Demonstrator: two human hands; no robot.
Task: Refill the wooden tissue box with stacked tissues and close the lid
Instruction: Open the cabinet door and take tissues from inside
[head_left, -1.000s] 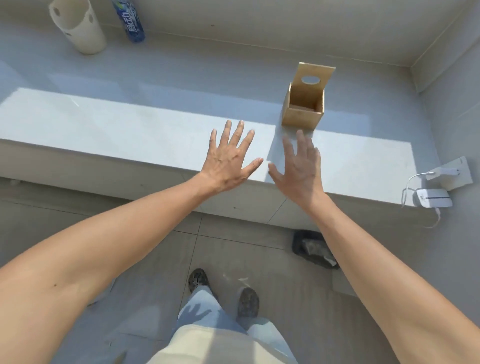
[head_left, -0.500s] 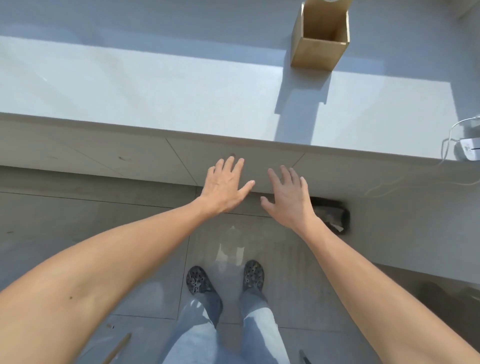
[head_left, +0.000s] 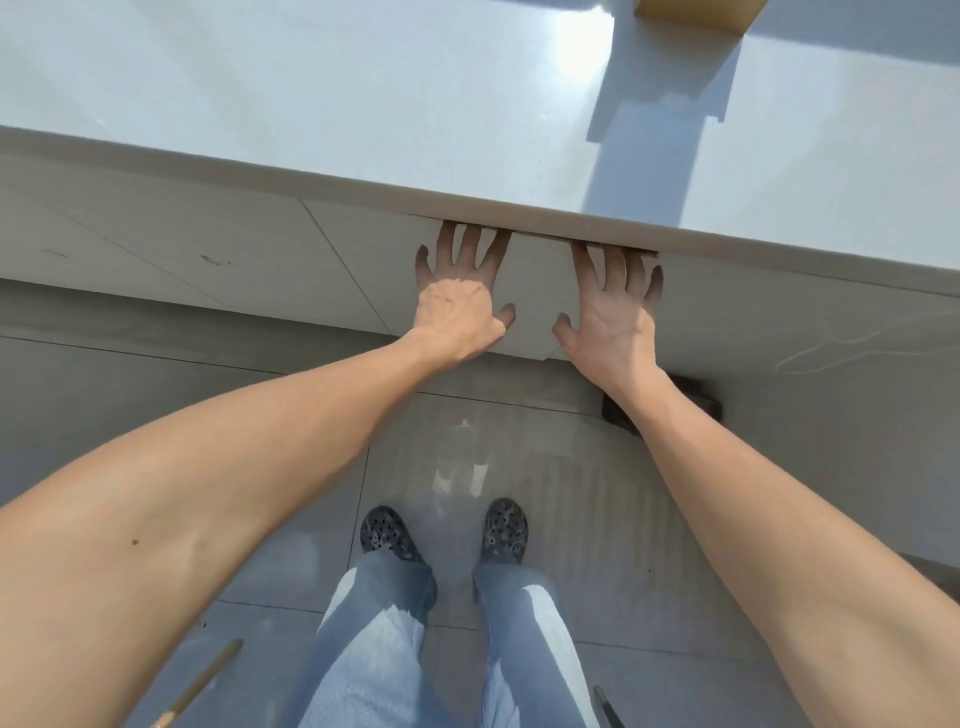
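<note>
Fingers (head_left: 470, 247) of the left hand (head_left: 457, 306) and right hand (head_left: 608, 312) lie spread and empty against the cabinet front (head_left: 535, 291) under the bench (head_left: 363, 104), wooden tissue box (head_left: 696, 13) beyond, up-right, nearer the right hand

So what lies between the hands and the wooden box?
Head view: only bare sunlit counter top and the box's shadow separate the hands, under the counter's edge, from the wooden box.
</note>
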